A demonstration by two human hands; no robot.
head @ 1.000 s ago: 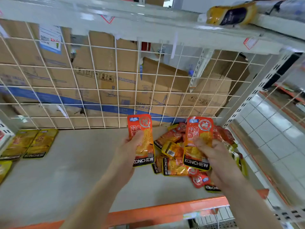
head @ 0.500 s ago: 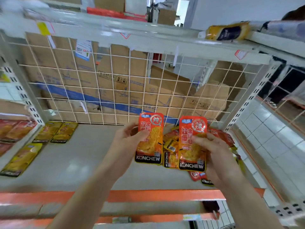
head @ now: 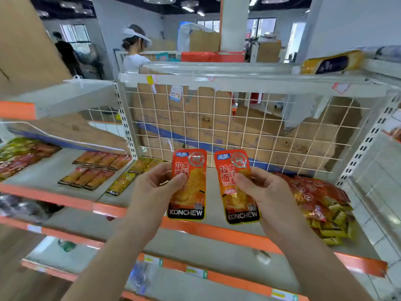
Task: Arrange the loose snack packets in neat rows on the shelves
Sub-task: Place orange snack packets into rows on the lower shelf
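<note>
Orange packet (head: pixel 191 192) pinched upright in the left hand (head: pixel 156 187), second packet (head: pixel 236 192) likewise in the right hand (head: pixel 267 192), both held over the shelf (head: pixel 217 232) near its front edge. Done: two short rows (head: pixel 93 170) lying flat on the next bay left. Left to do: loose pile (head: pixel 321 205) at the right end, large. Early stage, I'd judge.

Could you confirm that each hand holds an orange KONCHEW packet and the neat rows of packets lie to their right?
Not quite: the head view shows the neat rows lying to their left, not right. The left hand and right hand do each hold an orange KONCHEW packet.
</note>
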